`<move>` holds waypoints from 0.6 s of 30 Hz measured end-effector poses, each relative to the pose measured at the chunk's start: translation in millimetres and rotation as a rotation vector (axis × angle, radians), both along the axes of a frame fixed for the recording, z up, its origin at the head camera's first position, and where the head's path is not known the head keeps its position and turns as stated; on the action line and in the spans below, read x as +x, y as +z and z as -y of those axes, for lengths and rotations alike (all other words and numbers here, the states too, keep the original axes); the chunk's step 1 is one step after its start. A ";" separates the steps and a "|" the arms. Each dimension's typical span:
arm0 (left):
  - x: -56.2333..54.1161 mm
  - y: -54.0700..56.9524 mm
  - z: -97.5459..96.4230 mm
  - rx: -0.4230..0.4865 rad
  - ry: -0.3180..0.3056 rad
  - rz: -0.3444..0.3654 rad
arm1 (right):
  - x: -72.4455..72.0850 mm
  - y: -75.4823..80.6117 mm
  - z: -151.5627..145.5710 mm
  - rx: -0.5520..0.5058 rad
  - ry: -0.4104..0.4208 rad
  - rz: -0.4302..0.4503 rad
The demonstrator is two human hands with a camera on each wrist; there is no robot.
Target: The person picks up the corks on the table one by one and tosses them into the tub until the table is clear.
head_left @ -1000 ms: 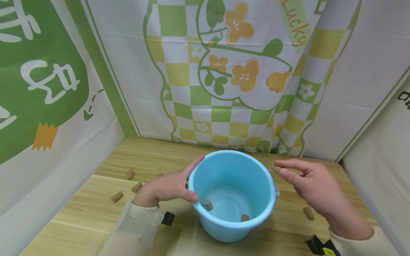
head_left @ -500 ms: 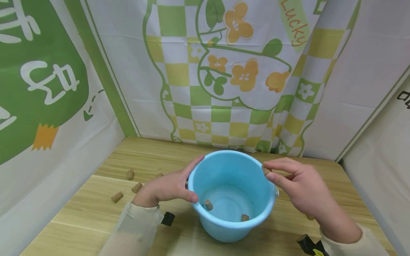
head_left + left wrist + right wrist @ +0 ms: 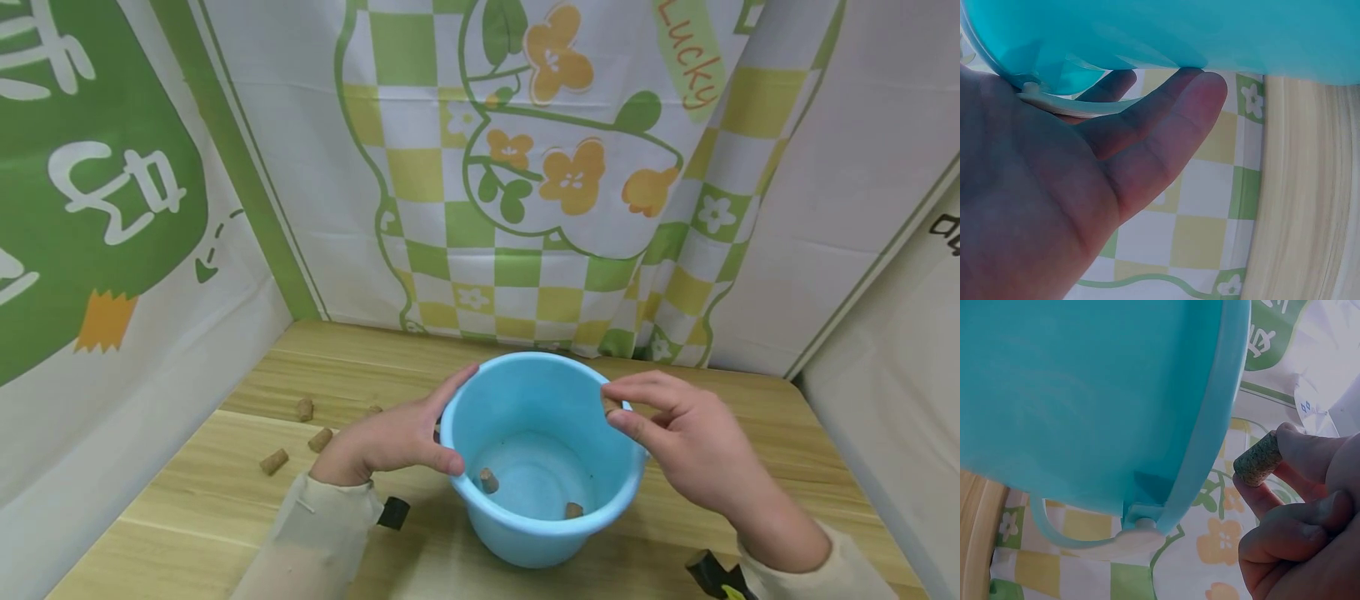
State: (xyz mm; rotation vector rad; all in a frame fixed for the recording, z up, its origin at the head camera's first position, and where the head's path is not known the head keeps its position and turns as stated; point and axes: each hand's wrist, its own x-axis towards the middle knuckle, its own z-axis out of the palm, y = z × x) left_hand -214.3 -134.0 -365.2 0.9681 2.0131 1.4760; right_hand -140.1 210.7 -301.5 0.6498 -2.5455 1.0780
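Observation:
A light blue bucket [image 3: 551, 533] stands upright on the table, its mouth toward the head camera. My left hand [image 3: 397, 437] holds it at the left, with the thumb at the rim and the fingers [image 3: 1166, 134] against the outer wall beside the handle [image 3: 1085, 107]. Over the right part of the mouth, my right hand [image 3: 693, 437] pinches a cork [image 3: 611, 406] between thumb and fingertips. The right wrist view shows this speckled cork [image 3: 1257, 459] tilted. Inside the bucket lie a cork [image 3: 489, 480] near the left wall and another cork [image 3: 573, 510] at the front.
On the wooden table [image 3: 187, 508], left of the bucket, lie loose corks, among them one cork [image 3: 274, 462] toward the front and another cork [image 3: 304, 409] farther back. A patterned curtain [image 3: 517, 275] hangs behind the table, and white fabric walls stand at both sides.
My right hand has moved left with the cork, from beside the bucket to over its rim. The left hand, the bucket and the corks inside it have stayed in place.

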 end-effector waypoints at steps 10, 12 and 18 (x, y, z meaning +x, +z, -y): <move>0.5 -0.1 0.0 0.003 0.002 0.018 | -1.8 -3.4 5.1 0.010 -0.006 0.014; 0.4 -0.1 -0.1 0.007 0.000 0.025 | -2.1 -3.8 5.7 0.009 -0.004 0.023; 0.3 -0.1 -0.1 0.004 0.002 0.023 | -1.9 -3.6 7.3 0.025 -0.007 0.041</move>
